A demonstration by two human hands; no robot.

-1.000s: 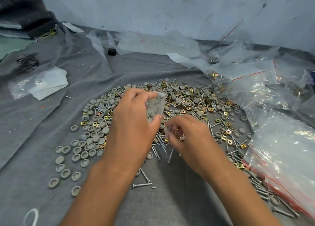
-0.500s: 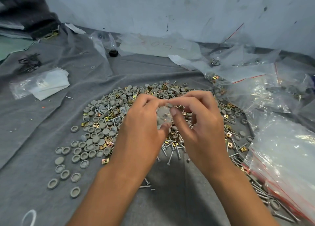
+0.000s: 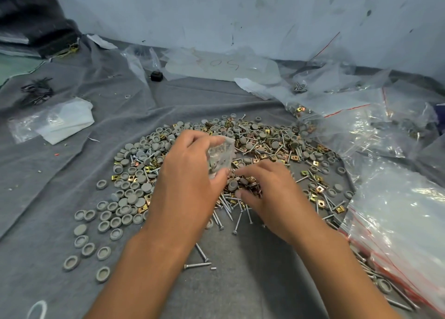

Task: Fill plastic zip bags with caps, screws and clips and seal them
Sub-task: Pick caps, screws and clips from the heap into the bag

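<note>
A: Your left hand pinches the small clear plastic zip bag between thumb and fingertips, just above the centre of the frame, with a few grey pieces already inside. Keep its mouth turned toward your right hand and held wide.

B: And the right?

A: It lies low on the heap of small brass-coloured square metal clips, fingers curled down into them; I cannot tell whether they have caught anything. Pinch only a few, lift clear of the long silver steel screws below, and drop them straight into the bag.

B: What differs from half a second ago?

A: Then both hands met at the bag, the right one's fingertips at its mouth. Now the right has gone down to the pile, and the left has lifted the bag slightly. The round grey plastic caps at centre left lie as they did.
</note>
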